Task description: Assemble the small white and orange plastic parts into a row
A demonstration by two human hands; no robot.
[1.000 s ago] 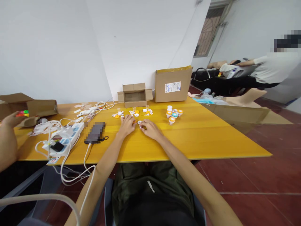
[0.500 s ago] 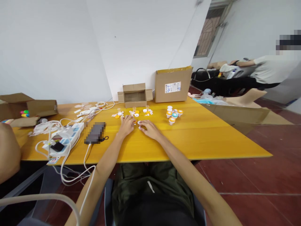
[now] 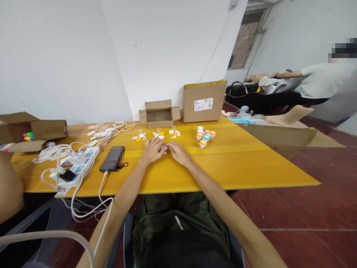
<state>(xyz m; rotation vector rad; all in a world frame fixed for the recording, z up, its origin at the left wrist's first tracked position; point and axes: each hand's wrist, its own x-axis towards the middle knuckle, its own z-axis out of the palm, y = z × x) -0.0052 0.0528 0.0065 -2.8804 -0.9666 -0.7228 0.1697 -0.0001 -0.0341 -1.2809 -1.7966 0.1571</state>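
Observation:
My left hand (image 3: 153,150) and my right hand (image 3: 177,152) meet above the yellow table (image 3: 237,163), fingertips pinched together on a small white and orange part (image 3: 163,149) between them. Just beyond my fingers lie several loose white and orange small parts (image 3: 157,134). A cluster of small assembled round pieces with orange and teal tops (image 3: 205,136) stands to the right of them.
A small open cardboard box (image 3: 159,113) and a taller closed box (image 3: 204,100) stand at the far edge. A power strip with white cables (image 3: 75,165) and a dark phone (image 3: 113,158) lie left. Another person's arm (image 3: 9,186) is at far left, and a person in white (image 3: 320,82) at back right.
My two hands have drawn closer together and lifted slightly, both now pinching the small part. The view has tilted slightly.

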